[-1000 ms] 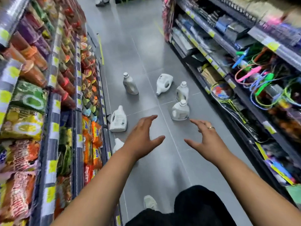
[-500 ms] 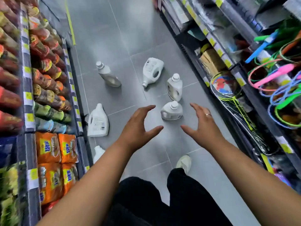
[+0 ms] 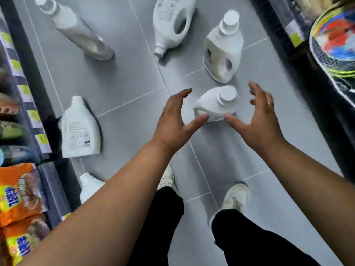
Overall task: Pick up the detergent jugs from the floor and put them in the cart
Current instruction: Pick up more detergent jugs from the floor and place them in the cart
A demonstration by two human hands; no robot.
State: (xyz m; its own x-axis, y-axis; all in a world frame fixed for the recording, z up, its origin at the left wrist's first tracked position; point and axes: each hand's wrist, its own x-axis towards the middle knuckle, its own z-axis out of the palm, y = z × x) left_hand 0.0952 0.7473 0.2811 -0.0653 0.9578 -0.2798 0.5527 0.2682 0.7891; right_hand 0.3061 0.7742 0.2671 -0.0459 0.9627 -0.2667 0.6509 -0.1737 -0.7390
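Observation:
Several white detergent jugs stand or lie on the grey tiled floor. The nearest jug [image 3: 216,103] stands upright between my two hands. My left hand [image 3: 173,121] hovers at its left with fingers spread, and my right hand [image 3: 258,120] hovers at its right, also spread; neither grips it. Behind it stands a taller jug [image 3: 222,50]. A handled jug [image 3: 172,22] lies on its side farther back. A slim bottle [image 3: 80,33] stands at the back left. Another jug [image 3: 79,129] lies flat by the left shelf, and one more jug [image 3: 90,186] peeks out beside my left forearm. No cart is in view.
Shelves of snack packets [image 3: 17,191] line the left edge of the aisle. A dark shelf base with a colourful racket head [image 3: 335,41] runs along the right. My own feet in pale shoes [image 3: 237,195] stand on the tiles just below the hands.
The view has dropped closer to the floor. Both hands have moved down and now flank the nearest upright jug, fingers still spread.

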